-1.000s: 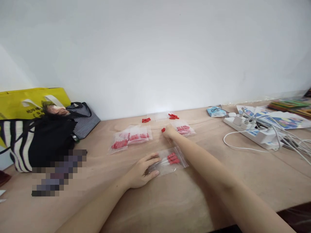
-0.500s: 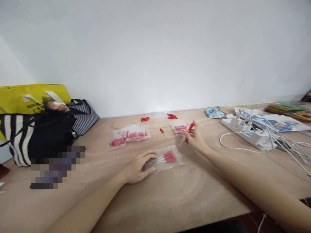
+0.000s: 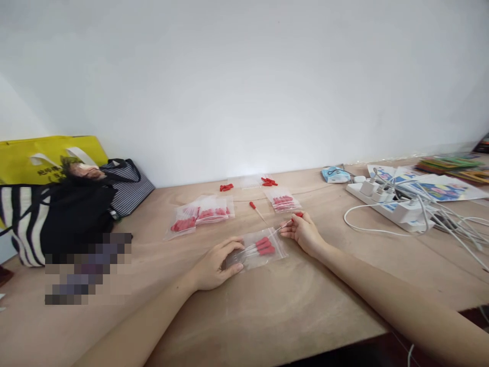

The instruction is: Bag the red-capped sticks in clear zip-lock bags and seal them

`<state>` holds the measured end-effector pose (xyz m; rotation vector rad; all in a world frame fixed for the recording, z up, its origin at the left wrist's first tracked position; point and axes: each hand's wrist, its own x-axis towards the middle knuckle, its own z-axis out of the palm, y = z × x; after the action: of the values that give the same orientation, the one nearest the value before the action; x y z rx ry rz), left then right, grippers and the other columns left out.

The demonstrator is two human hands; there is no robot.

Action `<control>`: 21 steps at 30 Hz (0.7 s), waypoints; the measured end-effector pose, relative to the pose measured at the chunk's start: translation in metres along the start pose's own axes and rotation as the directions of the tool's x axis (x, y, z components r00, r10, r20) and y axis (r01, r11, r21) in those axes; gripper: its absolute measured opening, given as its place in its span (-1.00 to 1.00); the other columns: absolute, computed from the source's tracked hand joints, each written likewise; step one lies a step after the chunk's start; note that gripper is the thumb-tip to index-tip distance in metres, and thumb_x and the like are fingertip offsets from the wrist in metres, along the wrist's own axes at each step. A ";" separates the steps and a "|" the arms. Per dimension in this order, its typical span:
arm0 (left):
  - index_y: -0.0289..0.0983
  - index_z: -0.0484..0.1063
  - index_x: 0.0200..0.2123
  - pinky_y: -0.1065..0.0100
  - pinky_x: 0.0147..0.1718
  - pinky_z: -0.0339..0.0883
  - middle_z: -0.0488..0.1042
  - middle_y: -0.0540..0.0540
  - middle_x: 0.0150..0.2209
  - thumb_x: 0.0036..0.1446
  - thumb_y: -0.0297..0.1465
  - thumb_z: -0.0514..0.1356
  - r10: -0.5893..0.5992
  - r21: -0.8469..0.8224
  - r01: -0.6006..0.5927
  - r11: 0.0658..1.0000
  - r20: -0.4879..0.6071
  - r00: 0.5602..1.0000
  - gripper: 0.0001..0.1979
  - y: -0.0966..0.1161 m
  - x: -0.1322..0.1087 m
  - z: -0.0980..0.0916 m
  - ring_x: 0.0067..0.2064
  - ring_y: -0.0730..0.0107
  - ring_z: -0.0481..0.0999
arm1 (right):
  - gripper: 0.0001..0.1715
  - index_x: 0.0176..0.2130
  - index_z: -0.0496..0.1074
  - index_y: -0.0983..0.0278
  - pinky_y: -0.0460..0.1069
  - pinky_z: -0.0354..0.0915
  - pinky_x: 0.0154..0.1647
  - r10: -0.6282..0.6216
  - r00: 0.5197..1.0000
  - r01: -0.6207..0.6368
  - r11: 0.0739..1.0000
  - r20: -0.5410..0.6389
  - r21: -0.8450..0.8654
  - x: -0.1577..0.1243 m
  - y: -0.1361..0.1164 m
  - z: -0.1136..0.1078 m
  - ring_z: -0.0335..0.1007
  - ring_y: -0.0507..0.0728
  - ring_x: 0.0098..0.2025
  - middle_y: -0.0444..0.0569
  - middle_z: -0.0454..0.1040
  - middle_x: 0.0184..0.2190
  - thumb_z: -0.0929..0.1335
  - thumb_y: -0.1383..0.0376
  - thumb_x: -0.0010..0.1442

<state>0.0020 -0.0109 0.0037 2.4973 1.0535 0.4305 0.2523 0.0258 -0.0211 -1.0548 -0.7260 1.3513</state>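
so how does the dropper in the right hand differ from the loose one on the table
The held dropper is in the right hand; the loose dropper lies on the table. The held dropper's stem points left, towards the zip bag; the loose dropper's runs right and towards the person. Both have a red bulb and thin, pale stem.

Droppers (image 3: 263, 246) lie in a bag (image 3: 254, 264) on the table (image 3: 275, 311), left hand (image 3: 217, 263) on one end, right hand (image 3: 303, 235) just beside the other; a loose dropper (image 3: 252, 206) sits behind, between filled bags (image 3: 212, 215). Totes (image 3: 69, 214) stand far left, a power strip (image 3: 407, 218) right; what may be bulbs (image 3: 226, 188) lie near the wall (image 3: 244, 92).
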 end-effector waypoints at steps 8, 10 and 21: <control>-0.18 0.23 -0.07 0.22 0.03 0.13 0.16 -0.10 0.09 0.10 -0.29 0.06 0.006 0.007 -0.006 1.000 0.005 1.000 -0.70 -0.002 0.000 0.001 0.08 0.24 0.21 | -0.94 -0.39 0.11 0.22 -0.07 0.38 -0.47 0.014 0.999 -0.017 0.997 0.048 0.070 -0.001 0.001 0.001 0.39 0.00 -0.55 -0.15 0.35 -0.57 0.17 0.34 0.15; -0.18 0.22 -0.06 0.21 0.03 0.12 0.16 -0.10 0.10 0.10 -0.28 0.06 0.001 0.013 -0.002 1.000 0.009 1.000 -0.69 -0.001 0.000 0.000 0.08 0.24 0.20 | -0.93 -0.39 0.15 0.24 -0.09 0.37 -0.45 0.040 0.994 -0.047 0.997 0.100 0.061 -0.003 0.002 0.002 0.39 -0.02 -0.53 -0.13 0.36 -0.56 0.18 0.39 0.13; -0.15 0.10 0.05 0.18 0.06 0.09 0.15 -0.09 0.11 0.10 -0.27 0.05 -0.041 0.026 0.040 0.999 0.016 0.999 -0.57 0.001 -0.001 0.000 0.10 0.24 0.17 | -0.83 -0.39 0.14 0.26 -0.11 0.37 -0.47 0.051 0.998 -0.052 0.998 0.040 0.032 -0.008 0.001 0.002 0.38 -0.02 -0.55 -0.14 0.37 -0.58 0.27 0.46 0.05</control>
<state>0.0019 -0.0120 0.0036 2.4927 1.1078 0.3866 0.2488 0.0187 -0.0201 -1.0292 -0.7079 1.4269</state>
